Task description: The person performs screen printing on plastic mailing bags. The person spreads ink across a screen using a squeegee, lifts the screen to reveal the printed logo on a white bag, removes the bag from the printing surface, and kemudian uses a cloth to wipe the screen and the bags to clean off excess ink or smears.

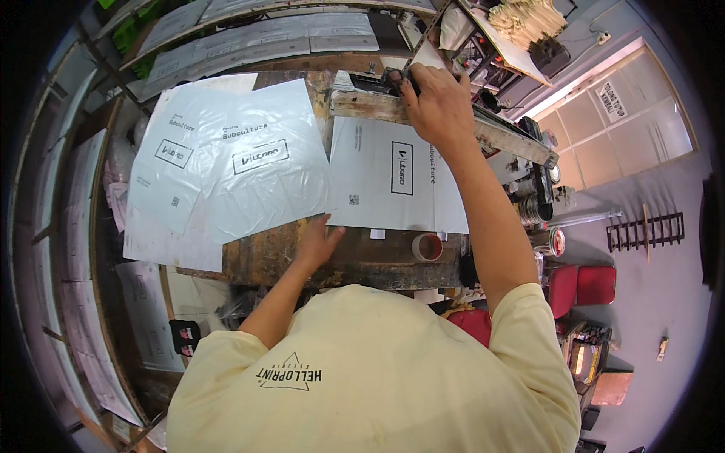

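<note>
A white plastic bag [370,166] with black print lies on the worktable [302,260] in front of me. My left hand [319,240] is at its near left corner, fingers extended and thumb apart; whether the fingertips touch the bag I cannot tell. Beyond the bag, a wooden screen frame [370,107] shows nearly edge-on and slopes down to the right. At its top, my right hand [442,102] is closed around a dark, ink-stained piece [394,79], partly hidden by the fingers. On the left, two printed plastic bags [264,181] [170,170] overlap on a white sheet [174,253].
A round container with reddish contents [427,247] stands near the table's front edge. Racks with printed sheets [257,41] run behind and along the left [79,241]. Cans [535,210] crowd the right side. Red chairs [581,291] and a wall rack [646,232] are farther right.
</note>
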A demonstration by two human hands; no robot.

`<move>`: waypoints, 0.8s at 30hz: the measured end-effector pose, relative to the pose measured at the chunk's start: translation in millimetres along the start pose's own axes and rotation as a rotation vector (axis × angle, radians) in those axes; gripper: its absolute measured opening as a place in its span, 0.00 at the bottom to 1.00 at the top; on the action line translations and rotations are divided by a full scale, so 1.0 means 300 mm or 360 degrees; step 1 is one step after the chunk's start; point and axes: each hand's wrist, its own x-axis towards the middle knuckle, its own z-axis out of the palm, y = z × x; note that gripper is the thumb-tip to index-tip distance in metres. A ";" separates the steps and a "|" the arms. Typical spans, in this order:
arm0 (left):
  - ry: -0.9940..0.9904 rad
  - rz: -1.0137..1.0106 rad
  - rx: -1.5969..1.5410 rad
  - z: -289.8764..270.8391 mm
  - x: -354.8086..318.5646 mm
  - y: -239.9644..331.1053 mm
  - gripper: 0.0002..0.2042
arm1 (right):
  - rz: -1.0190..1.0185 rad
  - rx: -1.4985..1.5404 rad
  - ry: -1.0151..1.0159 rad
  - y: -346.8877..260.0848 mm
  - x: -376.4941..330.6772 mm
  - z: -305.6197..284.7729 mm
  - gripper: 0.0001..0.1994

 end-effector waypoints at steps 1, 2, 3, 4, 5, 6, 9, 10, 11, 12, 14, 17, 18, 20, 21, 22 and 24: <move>-0.0028 0.0126 0.0237 0.037 -0.020 -0.001 0.38 | 0.0003 0.0001 0.0002 0.001 0.006 -0.001 0.13; -0.0037 0.0146 0.0445 0.053 -0.036 0.026 0.40 | 0.0014 -0.0008 -0.0002 -0.001 0.013 -0.003 0.13; -0.0047 0.0164 0.0652 0.071 -0.049 0.056 0.41 | 0.0025 -0.0016 -0.0007 -0.005 0.019 -0.009 0.14; -0.0054 0.0185 0.0859 0.085 -0.058 0.083 0.43 | 0.0033 -0.0028 -0.0008 -0.006 0.026 -0.015 0.14; -0.0041 0.0171 0.0846 0.112 -0.064 0.087 0.44 | 0.0013 -0.0060 0.0026 -0.003 0.031 -0.011 0.14; -0.0029 0.0156 0.0834 0.147 -0.064 0.081 0.45 | -0.0008 -0.0091 0.0060 0.003 0.036 -0.006 0.14; 0.0085 0.0396 0.0866 0.198 -0.028 0.091 0.49 | -0.0049 -0.0129 0.0115 0.020 0.049 -0.005 0.15; 0.0128 0.0520 0.0889 0.210 -0.018 0.096 0.50 | -0.0053 -0.0130 0.0117 0.028 0.045 -0.002 0.15; 0.0129 0.0498 0.0912 0.213 -0.008 0.113 0.50 | -0.0075 -0.0131 0.0133 0.034 0.042 0.004 0.15; 0.0129 0.0479 0.0934 0.219 0.016 0.135 0.51 | -0.0095 -0.0133 0.0148 0.042 0.044 0.008 0.15; 0.0120 0.0409 0.0999 0.208 0.063 0.140 0.51 | -0.0104 -0.0086 0.0129 0.031 0.049 0.012 0.15; 0.0112 0.0389 0.1047 0.215 0.114 0.130 0.52 | -0.0087 -0.0029 0.0123 0.023 0.043 0.003 0.16; 0.0133 0.0430 0.1025 0.217 0.116 0.118 0.52 | -0.0111 -0.0031 0.0187 0.028 0.042 0.012 0.16; 0.0162 0.0477 0.0998 0.222 0.127 0.100 0.53 | -0.0121 -0.0028 0.0243 0.030 0.039 0.019 0.17; 0.0168 0.0480 0.0992 0.226 0.131 0.093 0.53 | -0.0108 -0.0022 0.0231 0.027 0.040 0.016 0.18; 0.0175 0.0486 0.0982 0.228 0.134 0.092 0.53 | -0.0095 -0.0019 0.0219 0.026 0.038 0.013 0.18; 0.0122 0.0460 0.0998 0.224 0.147 0.086 0.53 | -0.0108 -0.0003 0.0224 0.031 0.038 0.019 0.19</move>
